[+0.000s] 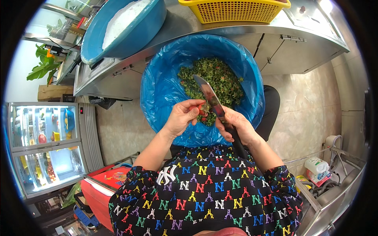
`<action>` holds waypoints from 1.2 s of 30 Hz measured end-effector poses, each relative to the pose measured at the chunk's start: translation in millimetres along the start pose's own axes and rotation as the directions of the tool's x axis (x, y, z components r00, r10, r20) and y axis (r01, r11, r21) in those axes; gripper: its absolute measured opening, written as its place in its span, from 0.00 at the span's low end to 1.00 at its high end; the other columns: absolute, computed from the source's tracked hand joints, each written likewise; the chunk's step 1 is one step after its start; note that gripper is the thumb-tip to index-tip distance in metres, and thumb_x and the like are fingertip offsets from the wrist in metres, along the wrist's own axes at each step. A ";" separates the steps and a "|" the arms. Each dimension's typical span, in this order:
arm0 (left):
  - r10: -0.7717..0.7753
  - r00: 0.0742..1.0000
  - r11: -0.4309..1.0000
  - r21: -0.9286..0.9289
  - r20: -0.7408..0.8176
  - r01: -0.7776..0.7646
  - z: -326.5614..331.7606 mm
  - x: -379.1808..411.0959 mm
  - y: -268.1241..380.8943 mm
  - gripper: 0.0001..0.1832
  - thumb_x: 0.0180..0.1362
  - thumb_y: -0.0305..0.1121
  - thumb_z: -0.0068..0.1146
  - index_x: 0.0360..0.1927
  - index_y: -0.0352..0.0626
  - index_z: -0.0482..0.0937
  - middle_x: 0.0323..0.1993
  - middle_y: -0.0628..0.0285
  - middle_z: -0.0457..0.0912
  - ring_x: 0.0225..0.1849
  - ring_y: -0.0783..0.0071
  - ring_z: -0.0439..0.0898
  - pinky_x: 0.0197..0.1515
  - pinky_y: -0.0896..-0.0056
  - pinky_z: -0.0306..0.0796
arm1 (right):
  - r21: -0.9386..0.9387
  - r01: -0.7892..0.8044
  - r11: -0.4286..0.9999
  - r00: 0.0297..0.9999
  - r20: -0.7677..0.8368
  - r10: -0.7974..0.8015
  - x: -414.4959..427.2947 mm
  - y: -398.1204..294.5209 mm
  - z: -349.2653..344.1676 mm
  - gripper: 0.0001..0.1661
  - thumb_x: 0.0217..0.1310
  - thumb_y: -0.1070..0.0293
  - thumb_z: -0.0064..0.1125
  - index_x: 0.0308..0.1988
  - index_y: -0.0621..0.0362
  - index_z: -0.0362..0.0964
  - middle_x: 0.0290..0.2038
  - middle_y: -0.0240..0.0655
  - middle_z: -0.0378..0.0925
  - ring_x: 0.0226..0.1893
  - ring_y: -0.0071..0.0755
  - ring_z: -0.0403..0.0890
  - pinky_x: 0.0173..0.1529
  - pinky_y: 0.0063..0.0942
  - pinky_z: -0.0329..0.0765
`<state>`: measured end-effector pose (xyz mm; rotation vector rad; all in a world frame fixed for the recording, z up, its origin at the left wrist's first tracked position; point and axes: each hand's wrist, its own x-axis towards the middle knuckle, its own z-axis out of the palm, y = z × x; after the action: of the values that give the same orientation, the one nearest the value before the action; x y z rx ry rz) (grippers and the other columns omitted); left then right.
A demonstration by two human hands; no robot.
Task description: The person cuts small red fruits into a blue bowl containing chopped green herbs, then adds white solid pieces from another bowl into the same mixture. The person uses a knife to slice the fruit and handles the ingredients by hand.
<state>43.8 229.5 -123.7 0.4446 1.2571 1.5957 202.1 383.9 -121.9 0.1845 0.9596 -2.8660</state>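
My left hand (184, 115) pinches a red strawberry (203, 108) whose green leafy top faces right. Beside it, my right hand (236, 124) is closed around the black handle of a kitchen knife (212, 96); the broad blade points up and to the left, close to the strawberry. Both hands are over a large round tub lined with a blue plastic bag (165, 73). Inside the liner lies a heap of strawberry tops (218, 75), green with red bits. Whether the blade touches the fruit cannot be told.
A metal counter (180, 26) runs beyond the tub, carrying a yellow plastic basket (236, 13) and a blue basin (138, 35) with white contents. Left stands a lit glass-door refrigerator (44, 147), with a red box (97, 191) nearer me. White jugs (316, 165) stand at the right.
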 end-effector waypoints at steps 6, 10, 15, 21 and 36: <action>-0.039 0.999 0.999 -0.016 -0.001 0.039 1.3 1.2 -1.6 0.18 0.59 0.36 0.52 0.50 0.38 0.73 0.36 0.62 0.80 0.36 0.76 0.80 0.22 0.86 0.65 | -0.077 0.091 0.993 0.996 0.005 -0.091 -1.7 3.4 -1.8 0.35 0.65 0.54 0.41 0.65 0.55 0.43 0.24 0.28 0.61 0.16 0.16 0.61 0.18 0.13 0.60; -0.045 0.999 0.999 -0.029 -0.007 0.045 4.7 0.6 0.7 0.17 0.59 0.36 0.52 0.49 0.39 0.73 0.34 0.62 0.80 0.34 0.76 0.79 0.21 0.86 0.64 | -0.308 0.144 0.941 0.986 0.123 -0.111 -1.2 6.0 0.2 0.36 0.66 0.59 0.41 0.66 0.52 0.36 0.24 0.26 0.59 0.17 0.14 0.58 0.19 0.13 0.60; -0.053 0.999 0.998 -0.034 0.001 0.053 3.6 0.4 0.7 0.16 0.59 0.37 0.52 0.47 0.40 0.73 0.34 0.62 0.80 0.32 0.77 0.79 0.20 0.86 0.64 | -0.334 0.098 0.938 0.993 0.089 -0.072 -0.7 7.1 0.6 0.35 0.66 0.57 0.41 0.66 0.51 0.39 0.22 0.25 0.58 0.16 0.14 0.58 0.18 0.13 0.58; -0.098 0.995 0.994 -0.058 -0.022 0.096 0.1 -1.5 -1.7 0.16 0.59 0.36 0.52 0.47 0.38 0.73 0.34 0.61 0.80 0.31 0.76 0.79 0.19 0.86 0.65 | -0.050 -0.023 0.998 0.996 0.088 0.027 -1.0 -0.2 -1.0 0.36 0.64 0.48 0.42 0.65 0.53 0.46 0.24 0.29 0.64 0.15 0.16 0.62 0.17 0.13 0.61; -0.068 0.984 0.996 -0.062 -0.162 0.059 3.9 -3.6 -3.2 0.18 0.54 0.29 0.58 0.48 0.37 0.72 0.36 0.64 0.79 0.25 0.84 0.73 0.21 0.86 0.64 | -0.737 0.114 0.666 0.978 -0.035 -0.207 -4.0 9.2 12.1 0.38 0.60 0.67 0.48 0.65 0.61 0.41 0.24 0.32 0.63 0.26 0.27 0.65 0.35 0.24 0.66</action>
<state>49.8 228.3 -124.0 0.2385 1.3318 1.6352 206.5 369.5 -117.2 0.1908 2.1526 -2.3501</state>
